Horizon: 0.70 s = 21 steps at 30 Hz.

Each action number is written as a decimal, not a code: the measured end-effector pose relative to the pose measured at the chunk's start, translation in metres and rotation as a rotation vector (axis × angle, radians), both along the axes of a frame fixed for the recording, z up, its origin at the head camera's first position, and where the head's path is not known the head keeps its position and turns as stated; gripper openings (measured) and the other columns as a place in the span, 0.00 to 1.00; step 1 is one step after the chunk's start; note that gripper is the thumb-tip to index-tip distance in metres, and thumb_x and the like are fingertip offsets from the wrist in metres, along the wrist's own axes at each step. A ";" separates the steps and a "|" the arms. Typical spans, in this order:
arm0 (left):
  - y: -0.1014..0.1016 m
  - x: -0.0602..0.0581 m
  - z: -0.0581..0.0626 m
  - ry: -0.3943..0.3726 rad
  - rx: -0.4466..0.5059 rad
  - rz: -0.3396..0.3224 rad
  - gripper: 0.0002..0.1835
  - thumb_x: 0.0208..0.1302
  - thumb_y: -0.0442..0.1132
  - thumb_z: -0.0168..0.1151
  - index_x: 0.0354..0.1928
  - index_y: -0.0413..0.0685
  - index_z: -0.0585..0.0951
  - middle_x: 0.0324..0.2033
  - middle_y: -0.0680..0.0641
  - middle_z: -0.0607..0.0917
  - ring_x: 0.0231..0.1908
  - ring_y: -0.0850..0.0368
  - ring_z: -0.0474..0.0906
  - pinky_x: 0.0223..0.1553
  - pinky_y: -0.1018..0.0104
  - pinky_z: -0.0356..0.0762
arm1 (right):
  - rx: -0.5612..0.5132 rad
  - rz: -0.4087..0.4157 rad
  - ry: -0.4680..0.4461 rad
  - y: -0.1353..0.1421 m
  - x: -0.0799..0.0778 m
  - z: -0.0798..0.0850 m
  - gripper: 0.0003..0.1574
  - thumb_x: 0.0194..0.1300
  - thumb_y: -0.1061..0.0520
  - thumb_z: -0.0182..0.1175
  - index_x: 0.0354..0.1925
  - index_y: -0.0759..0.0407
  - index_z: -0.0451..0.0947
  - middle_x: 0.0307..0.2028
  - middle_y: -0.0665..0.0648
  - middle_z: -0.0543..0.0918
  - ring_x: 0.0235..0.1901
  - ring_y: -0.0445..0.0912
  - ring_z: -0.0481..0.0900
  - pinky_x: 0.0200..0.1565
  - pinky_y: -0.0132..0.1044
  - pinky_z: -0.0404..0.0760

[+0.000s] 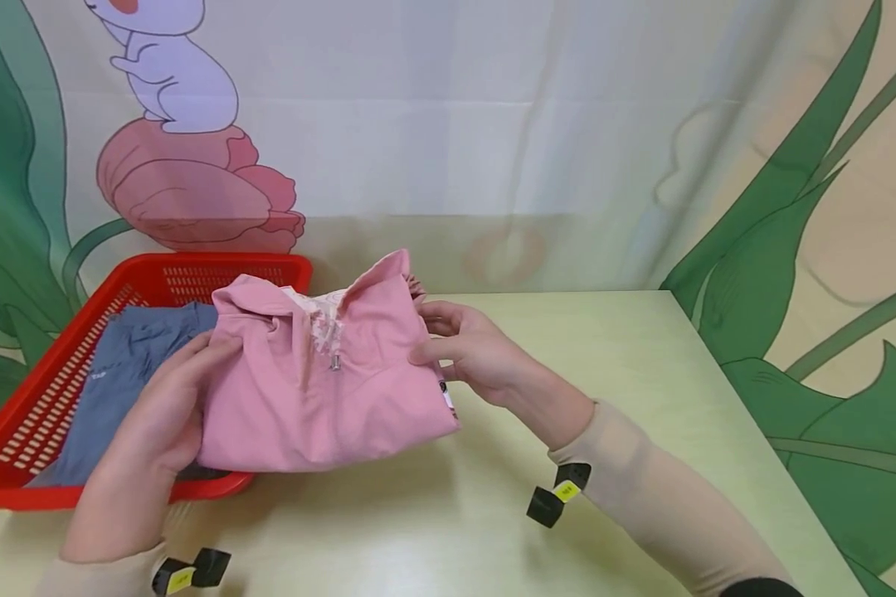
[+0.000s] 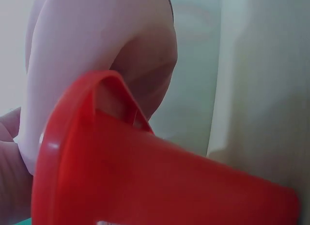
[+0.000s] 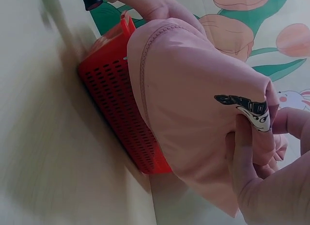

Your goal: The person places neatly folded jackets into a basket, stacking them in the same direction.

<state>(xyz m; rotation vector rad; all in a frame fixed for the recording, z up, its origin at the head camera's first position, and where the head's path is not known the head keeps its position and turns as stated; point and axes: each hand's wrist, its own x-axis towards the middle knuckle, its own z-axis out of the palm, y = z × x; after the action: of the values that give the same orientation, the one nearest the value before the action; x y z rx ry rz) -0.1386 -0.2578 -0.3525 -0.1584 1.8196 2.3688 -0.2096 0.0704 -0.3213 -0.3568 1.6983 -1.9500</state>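
Note:
A folded pink jacket (image 1: 388,406) with a zip pull at its collar and a white patterned lining is held up off the table, partly over the basket's right side. My left hand (image 1: 166,406) grips its left edge, thumb in front. At the right edge, my right hand (image 1: 481,352) pinches the cloth between thumb and fingers. A black-and-white printed figure shows on the jacket's underside (image 3: 193,99) in the right wrist view, beside the right fingers (image 3: 243,147). In the left wrist view the jacket (image 2: 92,36) hangs above the basket rim, and most of the left hand is hidden.
A red plastic basket (image 1: 52,497) with slotted walls stands at the left of the pale table (image 1: 605,348). Inside it lies a folded blue garment (image 1: 130,356), with something dark partly hidden under the left hand. Behind the table hangs a printed curtain (image 1: 455,124).

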 end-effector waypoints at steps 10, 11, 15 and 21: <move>-0.015 0.002 -0.003 0.037 0.046 0.001 0.18 0.79 0.46 0.54 0.65 0.59 0.67 0.54 0.58 0.76 0.53 0.63 0.73 0.50 0.70 0.79 | 0.001 0.019 -0.016 -0.012 0.001 -0.001 0.37 0.60 0.74 0.61 0.68 0.67 0.68 0.57 0.59 0.78 0.46 0.47 0.79 0.41 0.38 0.82; -0.016 0.001 -0.003 0.042 0.055 -0.005 0.17 0.79 0.45 0.53 0.65 0.60 0.68 0.54 0.58 0.77 0.53 0.63 0.73 0.50 0.70 0.79 | 0.004 0.020 -0.018 -0.013 0.000 -0.001 0.37 0.61 0.74 0.61 0.68 0.66 0.68 0.57 0.59 0.78 0.46 0.47 0.79 0.41 0.38 0.82; -0.024 0.001 -0.004 0.050 0.096 -0.026 0.16 0.80 0.44 0.51 0.65 0.61 0.71 0.53 0.59 0.80 0.52 0.63 0.76 0.49 0.69 0.80 | 0.007 0.016 -0.028 -0.019 0.000 -0.002 0.37 0.61 0.73 0.61 0.68 0.65 0.69 0.58 0.59 0.78 0.47 0.47 0.79 0.41 0.38 0.82; -0.034 0.001 -0.005 0.047 0.153 -0.031 0.16 0.80 0.43 0.51 0.64 0.62 0.73 0.52 0.58 0.82 0.51 0.63 0.78 0.49 0.68 0.81 | -0.011 0.013 -0.042 -0.027 -0.001 -0.004 0.39 0.61 0.73 0.61 0.70 0.65 0.67 0.59 0.59 0.77 0.48 0.47 0.79 0.41 0.38 0.82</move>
<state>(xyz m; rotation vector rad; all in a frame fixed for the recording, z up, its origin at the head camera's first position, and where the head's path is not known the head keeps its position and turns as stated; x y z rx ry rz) -0.1377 -0.2920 -0.3575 -0.0569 1.6383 2.4984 -0.2101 0.0435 -0.3256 -0.3274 1.6561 -1.9447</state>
